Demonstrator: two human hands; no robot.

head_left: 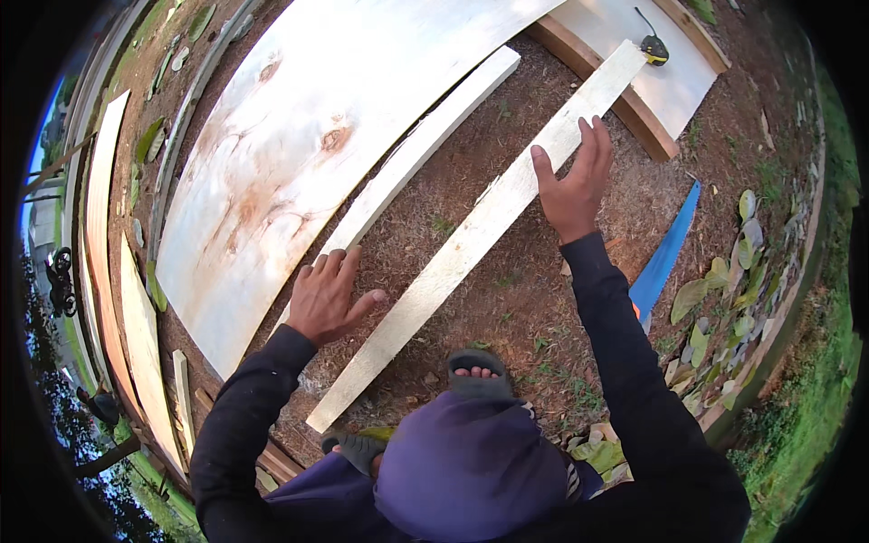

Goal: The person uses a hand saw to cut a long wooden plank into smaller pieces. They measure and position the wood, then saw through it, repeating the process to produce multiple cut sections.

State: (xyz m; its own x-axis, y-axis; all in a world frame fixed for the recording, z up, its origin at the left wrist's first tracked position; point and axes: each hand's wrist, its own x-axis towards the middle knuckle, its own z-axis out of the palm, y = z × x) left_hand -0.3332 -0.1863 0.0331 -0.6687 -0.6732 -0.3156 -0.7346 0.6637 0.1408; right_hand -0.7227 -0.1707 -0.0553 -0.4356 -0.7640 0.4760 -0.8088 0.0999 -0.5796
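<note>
A long pale wooden plank [457, 249] lies slantwise on the soil in front of me. My right hand [577, 185] is at its right edge towards the far end, fingers stretched and apart, thumb tip over the wood. Left of it lies a second pale board [421, 149]. Over this board's near part is my left hand [326, 300], palm down with the fingers spread; whether it presses on the wood I cannot tell. A black and yellow tape measure [654, 51] sits at the long plank's far end. Neither hand grips anything.
A large stained plywood sheet [299, 154] lies to the left. At the far right, brown timber [643, 122] borders another pale panel [679, 77]. A blue-bladed handsaw [665, 253] lies right of my right arm. More boards [140, 335] lie far left; dry leaves [692, 299] line the right.
</note>
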